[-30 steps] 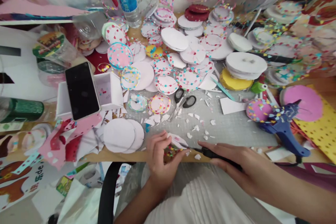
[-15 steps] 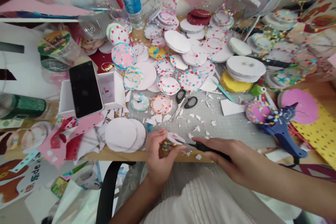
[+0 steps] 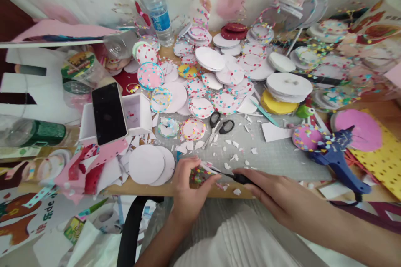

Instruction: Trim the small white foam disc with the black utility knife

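Observation:
My left hand (image 3: 186, 194) pinches the rim of a small disc (image 3: 200, 175) trimmed with multicoloured bits, tilted just above the table's front edge. Its underside is partly covered by my fingers. My right hand (image 3: 277, 192) is wrapped around the black handle of a craft knife (image 3: 242, 178), whose thin blade points left and meets the disc's upper edge. Scattered white scraps (image 3: 234, 157) lie on the grey cutting mat (image 3: 278, 158) beyond my hands. Black-handled scissors (image 3: 216, 127) rest farther back on the mat, their blades slightly apart.
Decorated and plain round discs (image 3: 232, 71) crowd the back. A blue glue gun (image 3: 341, 160) lies at right beside yellow spotted foam (image 3: 376, 158). On the left, a phone (image 3: 109, 112) leans over a white box (image 3: 140, 112), near plain white discs (image 3: 146, 164). A water bottle (image 3: 161, 21) stands behind.
The camera view has shifted slightly. The disc is tilted more, showing more of its coloured trim, and the knife blade lies farther left along its upper edge.

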Tool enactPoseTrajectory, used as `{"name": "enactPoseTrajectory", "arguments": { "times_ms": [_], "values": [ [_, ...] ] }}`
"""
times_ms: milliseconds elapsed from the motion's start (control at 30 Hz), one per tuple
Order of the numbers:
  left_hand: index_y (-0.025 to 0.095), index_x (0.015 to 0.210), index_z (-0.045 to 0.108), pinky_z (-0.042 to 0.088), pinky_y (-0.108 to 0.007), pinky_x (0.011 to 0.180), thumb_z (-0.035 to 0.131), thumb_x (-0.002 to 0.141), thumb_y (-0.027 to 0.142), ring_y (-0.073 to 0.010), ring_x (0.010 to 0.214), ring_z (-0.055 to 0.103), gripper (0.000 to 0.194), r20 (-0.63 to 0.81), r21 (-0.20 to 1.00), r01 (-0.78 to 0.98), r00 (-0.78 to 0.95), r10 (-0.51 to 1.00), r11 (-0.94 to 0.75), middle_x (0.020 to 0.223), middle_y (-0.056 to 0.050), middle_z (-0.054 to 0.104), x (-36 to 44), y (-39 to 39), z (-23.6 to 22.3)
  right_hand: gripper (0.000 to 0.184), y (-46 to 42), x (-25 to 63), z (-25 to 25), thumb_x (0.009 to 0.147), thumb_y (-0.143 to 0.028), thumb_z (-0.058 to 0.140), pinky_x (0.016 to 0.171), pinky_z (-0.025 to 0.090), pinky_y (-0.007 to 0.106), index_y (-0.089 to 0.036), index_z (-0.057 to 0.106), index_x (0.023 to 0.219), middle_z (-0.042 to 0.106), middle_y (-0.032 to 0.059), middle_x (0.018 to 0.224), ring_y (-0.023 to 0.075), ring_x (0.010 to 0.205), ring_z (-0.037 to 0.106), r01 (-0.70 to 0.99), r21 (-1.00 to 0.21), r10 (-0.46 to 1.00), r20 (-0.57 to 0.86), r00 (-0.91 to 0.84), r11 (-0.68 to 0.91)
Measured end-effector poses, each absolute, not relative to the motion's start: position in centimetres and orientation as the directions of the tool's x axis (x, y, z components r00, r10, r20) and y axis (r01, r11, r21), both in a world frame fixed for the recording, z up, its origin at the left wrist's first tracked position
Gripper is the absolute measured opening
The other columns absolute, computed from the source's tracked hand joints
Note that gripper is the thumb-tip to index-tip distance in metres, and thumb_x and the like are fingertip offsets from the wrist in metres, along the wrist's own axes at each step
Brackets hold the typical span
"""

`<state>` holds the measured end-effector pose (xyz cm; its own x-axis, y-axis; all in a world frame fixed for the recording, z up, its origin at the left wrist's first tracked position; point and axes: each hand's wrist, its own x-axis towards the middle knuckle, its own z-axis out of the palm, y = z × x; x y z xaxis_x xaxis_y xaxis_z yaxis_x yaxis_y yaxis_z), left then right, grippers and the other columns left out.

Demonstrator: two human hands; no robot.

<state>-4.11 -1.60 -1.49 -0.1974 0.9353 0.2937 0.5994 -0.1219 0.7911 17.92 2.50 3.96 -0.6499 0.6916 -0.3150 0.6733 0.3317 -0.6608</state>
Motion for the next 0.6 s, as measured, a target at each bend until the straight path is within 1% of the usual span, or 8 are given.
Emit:
{"name": "enactPoseTrajectory", "arguments": {
  "times_ms": [100,200,267,333,367,400,467,600],
  "values": [
    [0.019,0.099,0.059,0.058,-0.034,0.08,0.079,0.075,0.029,-0.0203,0.092,0.067,0.032,0.278,0.798,0.592,-0.192,0.941,-0.114,0.097,-0.007,0.066,-3.9,-1.8,-1.5,0.035,2.1,18.8,4.6,0.1,-0.027,0.032,0.068,0.061,0.038,-0.021,0.053,0.128,0.074,0.0107,0.111,0.0266,0.085,0.075,0.685,-0.652,0.712,-0.308,-0.631,0.325],
    [0.019,0.102,0.06,0.058,-0.033,0.078,0.08,0.074,0.028,-0.0199,0.091,0.066,0.035,0.263,0.816,0.565,-0.176,0.949,-0.121,0.097,-0.006,0.066,-4.2,-1.9,-1.7,0.031,2.1,19.9,5.0,0.101,-0.031,0.034,0.065,0.06,0.031,-0.024,0.053,0.125,0.076,0.0077,0.104,0.0242,0.082,0.075,0.683,-0.68,0.763,-0.285,-0.581,0.266],
    [0.019,0.105,0.06,0.058,-0.035,0.079,0.081,0.073,0.026,-0.0208,0.093,0.066,0.039,0.241,0.843,0.524,-0.164,0.957,-0.123,0.101,-0.007,0.066,-4.5,-1.9,-1.8,0.025,2.4,20.2,5.0,0.1,-0.035,0.039,0.058,0.056,0.026,-0.025,0.057,0.115,0.076,0.0044,0.089,0.0214,0.073,0.073,0.675,-0.715,0.803,-0.287,-0.523,0.184],
    [0.02,0.107,0.06,0.057,-0.036,0.082,0.081,0.072,0.024,-0.0224,0.097,0.066,0.041,0.221,0.874,0.469,-0.154,0.963,-0.126,0.104,-0.008,0.066,-4.8,-1.7,-1.7,0.02,2.8,19.7,4.7,0.098,-0.039,0.044,0.047,0.049,0.023,-0.025,0.058,0.1,0.068,-0.0002,0.069,0.0174,0.059,0.066,0.655,-0.753,0.832,-0.322,-0.452,0.064],
    [0.02,0.107,0.06,0.057,-0.037,0.083,0.081,0.072,0.023,-0.0232,0.098,0.066,0.041,0.215,0.887,0.443,-0.149,0.965,-0.13,0.105,-0.009,0.066,-5.0,-1.6,-1.5,0.021,3.0,19.2,4.5,0.097,-0.042,0.046,0.044,0.045,0.022,-0.024,0.058,0.095,0.062,-0.002,0.063,0.0155,0.054,0.061,0.633,-0.774,0.842,-0.34,-0.419,0.002],
    [0.02,0.107,0.06,0.057,-0.038,0.084,0.082,0.071,0.024,-0.0238,0.099,0.066,0.042,0.209,0.898,0.419,-0.139,0.968,-0.134,0.105,-0.009,0.066,-5.1,-1.4,-1.3,0.022,3.2,18.5,4.3,0.095,-0.043,0.049,0.042,0.042,0.022,-0.024,0.056,0.091,0.058,-0.0031,0.061,0.0142,0.052,0.057,0.597,-0.801,0.848,-0.351,-0.398,-0.051],
    [0.021,0.106,0.061,0.056,-0.038,0.083,0.083,0.07,0.027,-0.0243,0.098,0.067,0.043,0.185,0.914,0.383,-0.108,0.977,-0.131,0.105,-0.008,0.066,-5.4,-1.0,-0.7,0.022,3.6,16.8,3.9,0.092,-0.044,0.053,0.044,0.042,0.021,-0.022,0.054,0.088,0.055,-0.0028,0.066,0.013,0.055,0.054,0.496,-0.857,0.844,-0.365,-0.394,-0.139],
    [0.021,0.106,0.063,0.056,-0.034,0.078,0.084,0.067,0.034,-0.0229,0.091,0.067,0.046,0.133,0.933,0.342,-0.028,0.991,-0.115,0.104,-0.008,0.067,-5.8,-0.3,0.5,0.022,3.9,13.6,3.7,0.087,-0.042,0.06,0.052,0.044,0.022,-0.022,0.05,0.087,0.052,-0.0032,0.072,0.0119,0.06,0.051,0.298,-0.926,0.798,-0.355,-0.487,-0.23]
  ]
}}
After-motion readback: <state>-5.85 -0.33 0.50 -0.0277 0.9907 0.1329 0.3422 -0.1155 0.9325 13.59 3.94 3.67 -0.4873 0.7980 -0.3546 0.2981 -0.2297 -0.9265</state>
